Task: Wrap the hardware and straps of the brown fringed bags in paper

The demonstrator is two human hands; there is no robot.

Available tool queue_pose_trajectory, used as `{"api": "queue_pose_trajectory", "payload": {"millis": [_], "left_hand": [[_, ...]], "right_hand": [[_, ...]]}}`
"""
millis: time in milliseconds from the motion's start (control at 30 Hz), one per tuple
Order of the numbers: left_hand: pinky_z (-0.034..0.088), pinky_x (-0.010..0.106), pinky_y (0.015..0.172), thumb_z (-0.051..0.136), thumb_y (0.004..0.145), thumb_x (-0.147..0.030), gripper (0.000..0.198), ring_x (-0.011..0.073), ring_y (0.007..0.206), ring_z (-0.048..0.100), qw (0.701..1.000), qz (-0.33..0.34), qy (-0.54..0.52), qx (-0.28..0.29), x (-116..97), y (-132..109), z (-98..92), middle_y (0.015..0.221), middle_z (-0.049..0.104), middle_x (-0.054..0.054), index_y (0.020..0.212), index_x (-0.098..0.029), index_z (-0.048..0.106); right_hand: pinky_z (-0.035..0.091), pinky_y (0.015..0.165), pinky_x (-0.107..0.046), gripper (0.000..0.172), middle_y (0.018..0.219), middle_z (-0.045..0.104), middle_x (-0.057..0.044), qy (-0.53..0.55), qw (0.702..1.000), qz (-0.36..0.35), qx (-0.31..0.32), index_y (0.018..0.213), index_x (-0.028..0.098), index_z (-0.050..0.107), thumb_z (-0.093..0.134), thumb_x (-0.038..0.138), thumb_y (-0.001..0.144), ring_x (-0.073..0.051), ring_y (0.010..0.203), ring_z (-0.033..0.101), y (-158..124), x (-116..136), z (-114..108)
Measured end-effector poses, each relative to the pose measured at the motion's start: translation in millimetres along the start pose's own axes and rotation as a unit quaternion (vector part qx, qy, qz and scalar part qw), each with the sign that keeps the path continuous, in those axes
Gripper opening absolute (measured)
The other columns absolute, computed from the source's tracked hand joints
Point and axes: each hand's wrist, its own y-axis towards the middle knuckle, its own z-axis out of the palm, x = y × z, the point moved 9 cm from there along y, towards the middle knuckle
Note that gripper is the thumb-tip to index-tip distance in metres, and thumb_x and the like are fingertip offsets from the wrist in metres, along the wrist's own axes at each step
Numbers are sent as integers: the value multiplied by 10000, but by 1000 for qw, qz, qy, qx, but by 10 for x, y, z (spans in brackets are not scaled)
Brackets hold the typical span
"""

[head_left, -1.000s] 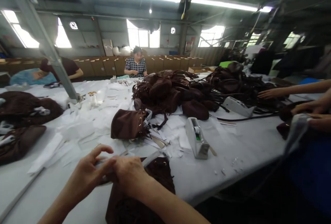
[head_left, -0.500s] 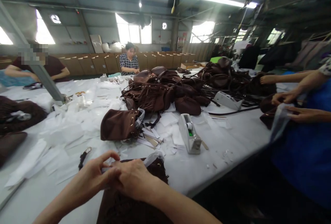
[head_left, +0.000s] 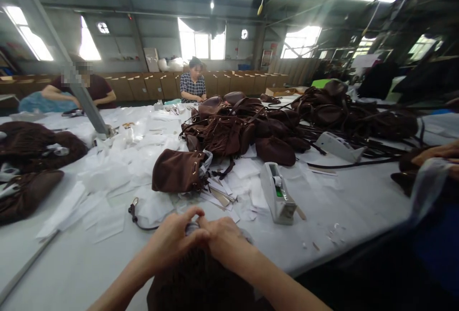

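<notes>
A dark brown fringed bag (head_left: pixel 201 277) lies at the table's near edge, below both hands and partly out of the frame. My left hand (head_left: pixel 179 235) is at its top, thumb and forefinger curled round a small greyish piece that I cannot make out. Touching those fingertips is my right hand (head_left: pixel 227 239), its fingers bent and closed; what they grip is hidden. Clear wrap shows just past the right wrist. A thin dark strap (head_left: pixel 145 227) with a metal ring runs from under my left hand. Beyond my hands lies a brown drawstring bag (head_left: pixel 175 172) with gold eyelets, on its side.
A tape dispenser (head_left: pixel 278 196) stands right of my hands, with a second dispenser (head_left: pixel 339 147) behind. Brown bags (head_left: pixel 229 134) are heaped mid-table; white paper sheets (head_left: pixel 107 177) cover the left. A metal post (head_left: pixel 77 79) rises at left. Co-workers sit opposite; another's hand (head_left: pixel 439 153) is at right.
The view has turned, so the table's things sit further right. My hands stay together at the bag's top. More of the thin strap shows, and the bag's eyelet edge is now mostly hidden.
</notes>
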Motion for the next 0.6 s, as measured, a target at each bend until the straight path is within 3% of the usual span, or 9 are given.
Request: {"api": "queue_pose_trajectory", "payload": {"millis": [100,200,267,333,400,433,500,600], "left_hand": [[287,164,434,636,783,-442,280,80,431,417,985,-40,-155,-57,70,10,21,532,519,-67,895,-193,571],[187,132,348,632,756,-547,367,39,322,247,907,-77,-368,-187,348,6,43,434,366,-132,858,-222,496],[182,129,330,605,764,-579,390,43,301,218,879,-79,-411,-227,495,18,73,395,315,-144,911,-231,509],[330,157,381,599,777,-566,414,87,366,405,918,-76,-349,-169,521,67,125,444,466,-93,1004,-222,564],[474,223,555,605,790,-532,381,167,609,593,972,-76,-219,-42,501,67,200,623,632,-3,981,-205,647],[496,245,638,596,801,-522,357,195,722,616,984,-85,-157,23,523,23,230,717,668,27,920,-197,683],[507,263,679,543,830,-539,390,206,781,609,979,-136,-92,119,647,-128,238,808,677,47,846,-188,712],[538,296,670,501,847,-562,430,219,832,605,948,-238,-111,178,849,-363,200,934,667,55,981,-202,693]], "right_hand": [[383,566,-251,299,827,712,-53,112,993,4,-37,1044,167,581,569,410,871,-204,720,657,14,-41,-170],[362,523,-219,334,758,688,-18,178,983,6,-38,1000,177,571,515,488,894,-165,667,632,17,-105,-240],[364,513,-219,311,724,684,-33,134,989,36,-45,977,163,567,463,452,931,-165,640,634,1,-198,-209],[379,515,-237,299,701,693,-63,33,996,64,-48,957,148,564,467,430,932,-193,624,655,-35,-271,-122],[399,505,-255,313,671,695,-75,-49,997,48,-34,935,142,558,497,448,912,-219,600,672,-71,-245,14],[410,496,-259,309,669,697,-72,-69,997,23,-26,925,144,553,505,449,908,-223,591,678,-85,-190,86],[428,476,-262,289,694,706,-62,-82,996,-27,-18,912,155,541,514,442,901,-227,595,687,-109,-58,196],[445,450,-275,286,736,718,-45,-79,995,-63,-25,927,165,520,548,445,881,-232,595,688,-118,106,275]]}}
